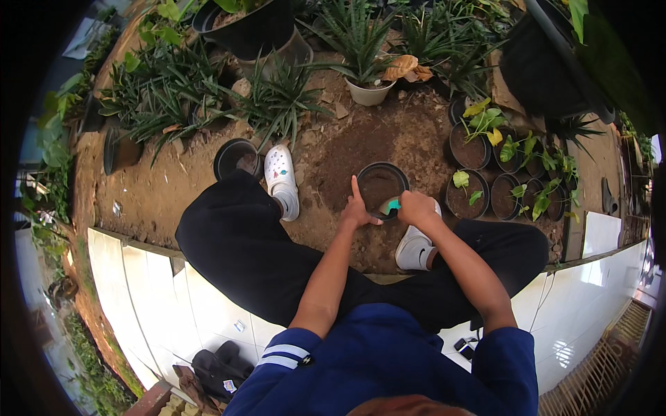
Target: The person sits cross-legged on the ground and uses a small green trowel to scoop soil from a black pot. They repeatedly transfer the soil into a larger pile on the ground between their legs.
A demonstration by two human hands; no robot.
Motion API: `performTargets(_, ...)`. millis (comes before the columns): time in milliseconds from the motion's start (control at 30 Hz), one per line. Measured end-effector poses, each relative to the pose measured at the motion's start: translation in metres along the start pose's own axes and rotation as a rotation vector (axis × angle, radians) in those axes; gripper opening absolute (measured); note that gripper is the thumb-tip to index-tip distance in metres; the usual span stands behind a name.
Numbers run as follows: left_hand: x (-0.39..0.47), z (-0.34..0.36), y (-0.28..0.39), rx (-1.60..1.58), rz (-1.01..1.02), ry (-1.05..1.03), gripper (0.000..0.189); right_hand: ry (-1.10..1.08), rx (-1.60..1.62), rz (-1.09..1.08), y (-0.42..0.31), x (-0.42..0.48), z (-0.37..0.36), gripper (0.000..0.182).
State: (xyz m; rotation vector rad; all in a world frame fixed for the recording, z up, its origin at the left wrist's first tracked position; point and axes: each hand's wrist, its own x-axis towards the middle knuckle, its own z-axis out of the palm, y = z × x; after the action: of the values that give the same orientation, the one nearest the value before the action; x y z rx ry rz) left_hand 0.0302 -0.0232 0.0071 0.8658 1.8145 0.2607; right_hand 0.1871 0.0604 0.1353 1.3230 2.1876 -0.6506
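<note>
A round black plastic plant pot [384,165] stands on bare soil between my feet, with brown soil inside. At its left rim rests my left hand [357,208], the index finger stretched along the outside and the thumb near the lower rim. My right hand [414,207] is closed around the handle of a hand trowel [392,206], whose green neck shows beside my fingers. The trowel's blade is inside the pot at its lower right; its tip and most of the handle are hidden. Loose dark soil [333,161] lies on the ground left of the pot.
Several black pots [467,195] with leafy seedlings stand close together on the right. Another black pot [237,158] is beside my left shoe [281,174]. A white pot [368,93] with a spiky plant stands ahead. I sit on a white tiled ledge [156,291].
</note>
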Motion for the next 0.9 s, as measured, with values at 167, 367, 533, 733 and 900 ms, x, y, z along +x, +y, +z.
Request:
performTargets(167, -0.002, 0.001, -0.003, -0.013, 0.020, 0.014, 0.156, 0.057, 0.032, -0.023, 0.000, -0.004, -0.007, 0.028)
performTargets(367, 0.002, 0.000, -0.002, -0.002, 0.029, 0.005, 0.157, -0.002, -0.013, -0.006, 0.002, -0.001, 0.000, 0.028)
performTargets(533, 0.003, 0.002, -0.007, -0.017, 0.042, 0.019, 0.156, 0.071, 0.002, -0.059, -0.008, -0.017, -0.010, 0.024)
performTargets(733, 0.004, 0.000, -0.004, -0.010, 0.019, -0.021, 0.156, 0.048, -0.036, -0.020, -0.011, -0.010, 0.000, 0.022)
performTargets(900, 0.004, 0.001, -0.005, -0.003, 0.028, 0.009, 0.156, -0.014, -0.046, -0.034, -0.012, -0.012, -0.008, 0.025)
